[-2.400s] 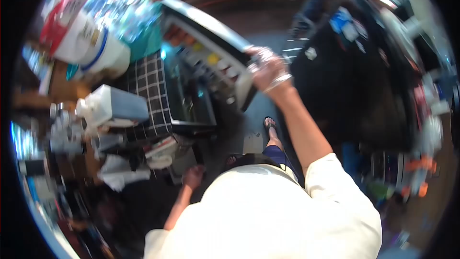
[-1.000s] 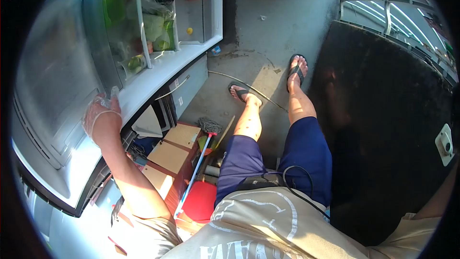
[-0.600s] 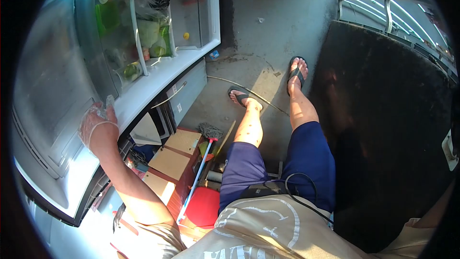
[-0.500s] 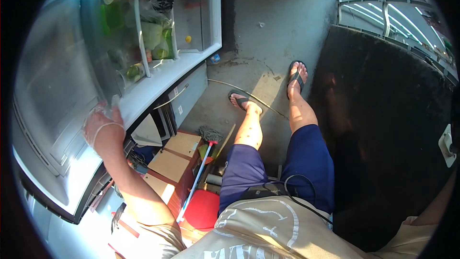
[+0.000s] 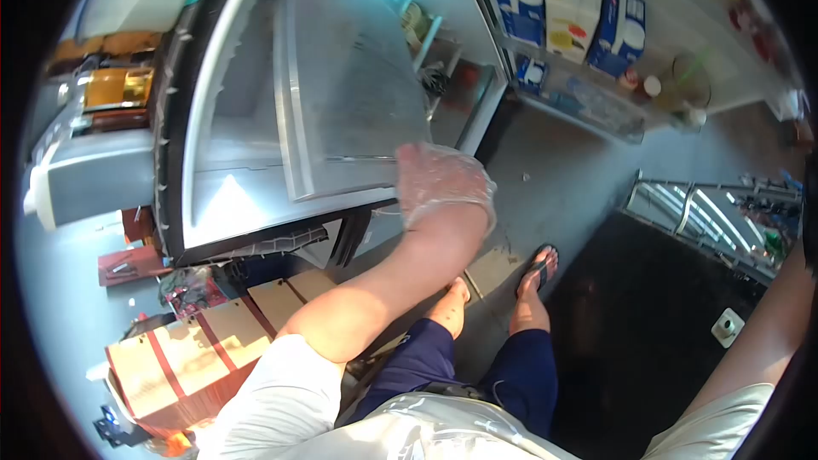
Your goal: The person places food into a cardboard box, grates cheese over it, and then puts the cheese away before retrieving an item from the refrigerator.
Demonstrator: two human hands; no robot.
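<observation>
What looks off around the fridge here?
Nothing spilled or broken. The fridge stands open, the gloved left hand on its front edge; cartons sit upright in the door shelf. Cardboard boxes crowd the floor beside it.

Left hand: in a clear plastic glove (image 5: 443,183), fingers on the lower edge of the frosted grey fridge panel (image 5: 341,94).
Right forearm: bare (image 5: 767,341), at the frame's right edge.
Door shelf: blue-and-white cartons (image 5: 571,13) stand in a row.
Floor: brown cardboard box with red tape (image 5: 196,353), black flip-flops (image 5: 537,268).
</observation>
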